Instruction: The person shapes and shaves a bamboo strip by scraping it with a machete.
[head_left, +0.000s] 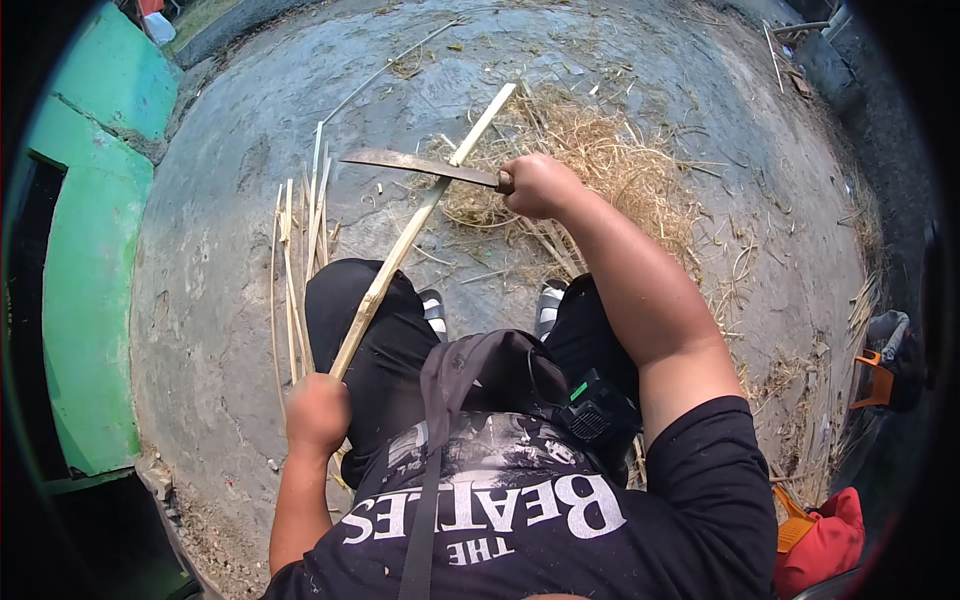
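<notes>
My left hand (318,412) is closed round the near end of a long, pale bamboo strip (405,240), beside my left knee. The strip slants away up to the right, passing over my left thigh. In my right hand (540,187) is the handle of a machete (400,161), its long blade pointing left. The blade lies across the strip near its far end and appears to touch it. My right arm is stretched forward, while the left stays low and close to my body.
A heap of curly bamboo shavings (625,185) spreads over the concrete ground (230,190) beyond my right hand. Several thin bamboo strips (292,250) lie left of my knee. A green wall (95,330) stands at the left. Red cloth (825,545) is at the lower right.
</notes>
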